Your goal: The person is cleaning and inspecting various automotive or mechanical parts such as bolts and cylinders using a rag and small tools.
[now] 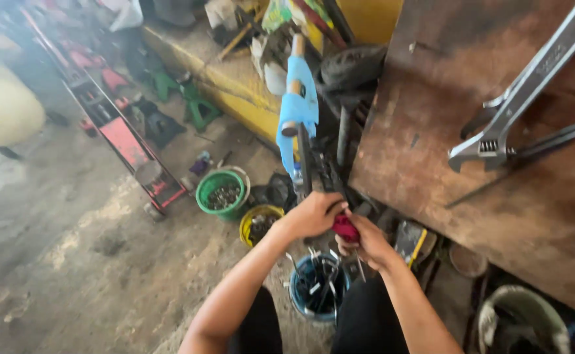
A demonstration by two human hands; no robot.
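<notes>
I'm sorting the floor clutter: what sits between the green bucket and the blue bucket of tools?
A yellow bucket sits between the green bucket and the blue bucket, seen in the head view. The left forearm crosses part of that gap.

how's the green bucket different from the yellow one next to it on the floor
The green bucket looks larger and stands farther from the hands; the yellow bucket looks smaller and sits just beside the left hand. The green one's contents look grey and heaped, the yellow one's darker. Both are round, open-topped and hold small metal parts.
</notes>
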